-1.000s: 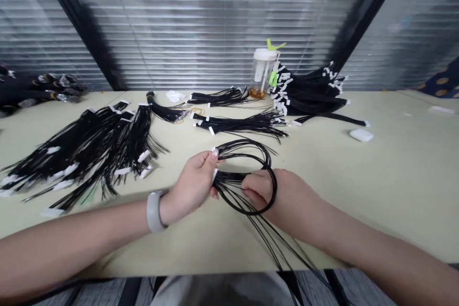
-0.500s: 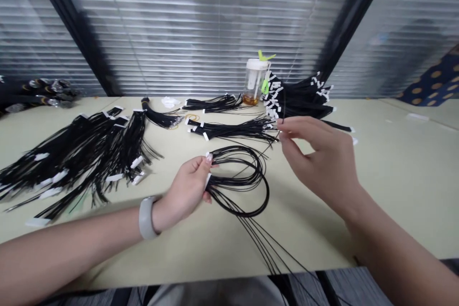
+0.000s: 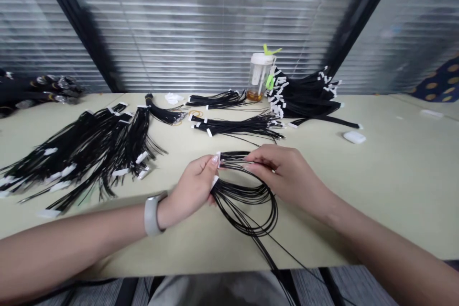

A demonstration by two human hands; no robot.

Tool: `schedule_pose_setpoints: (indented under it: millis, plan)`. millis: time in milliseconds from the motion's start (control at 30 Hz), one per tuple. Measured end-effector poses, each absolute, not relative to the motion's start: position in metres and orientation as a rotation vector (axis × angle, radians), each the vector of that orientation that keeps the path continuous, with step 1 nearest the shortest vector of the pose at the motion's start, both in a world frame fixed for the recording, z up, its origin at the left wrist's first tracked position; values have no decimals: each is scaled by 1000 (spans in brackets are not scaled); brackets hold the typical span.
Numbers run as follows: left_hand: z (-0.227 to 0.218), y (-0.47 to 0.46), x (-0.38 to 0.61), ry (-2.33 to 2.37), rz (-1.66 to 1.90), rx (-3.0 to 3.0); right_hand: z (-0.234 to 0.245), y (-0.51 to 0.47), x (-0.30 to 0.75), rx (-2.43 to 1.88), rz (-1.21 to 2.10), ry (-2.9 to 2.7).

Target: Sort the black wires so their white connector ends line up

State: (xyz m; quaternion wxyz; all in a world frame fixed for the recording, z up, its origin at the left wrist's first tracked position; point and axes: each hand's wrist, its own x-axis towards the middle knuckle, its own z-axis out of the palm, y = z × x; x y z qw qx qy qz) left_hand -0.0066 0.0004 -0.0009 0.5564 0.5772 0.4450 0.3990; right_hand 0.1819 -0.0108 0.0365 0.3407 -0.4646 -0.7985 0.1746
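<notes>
Wire tails (image 3: 267,256) cut by bottom edge; dotted item (image 3: 439,81), by right.

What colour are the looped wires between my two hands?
Black. The looped wires show best in the head view, the only one.

This place looks like an office room with wiring work inside. On the far side, blinds (image 3: 179,24) hang along a glass wall with dark frames (image 3: 82,33). Below the near edge of the long table (image 3: 394,177) there is grey carpet (image 3: 308,291). Coiled black wires (image 3: 247,194) and many cable bundles (image 3: 89,153) with white ends show the wiring work.
</notes>
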Motion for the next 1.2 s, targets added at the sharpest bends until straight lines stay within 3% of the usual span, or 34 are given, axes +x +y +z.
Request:
schedule_pose_setpoints:
  millis: [1200]
  plan:
    - [4, -3, -5, 950, 951, 1421, 28, -14, 175, -1054, -164, -2172]
